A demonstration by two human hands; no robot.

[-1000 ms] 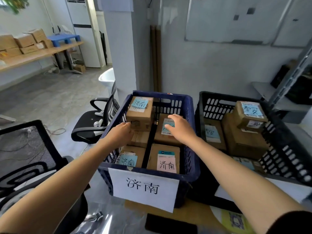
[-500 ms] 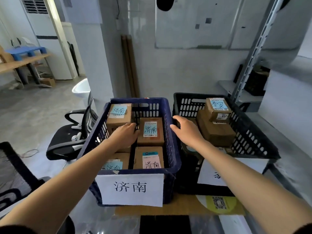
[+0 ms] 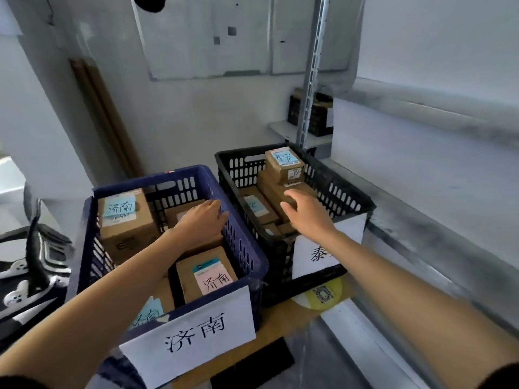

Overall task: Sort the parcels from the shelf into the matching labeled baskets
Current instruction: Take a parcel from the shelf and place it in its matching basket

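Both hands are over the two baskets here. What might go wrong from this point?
1. The right hand hangs open over the black basket, close to the small top parcel perched on a stack; a bump might topple it.
2. The left hand rests on a parcel in the blue basket, covering its label, so a mismatch could go unnoticed.
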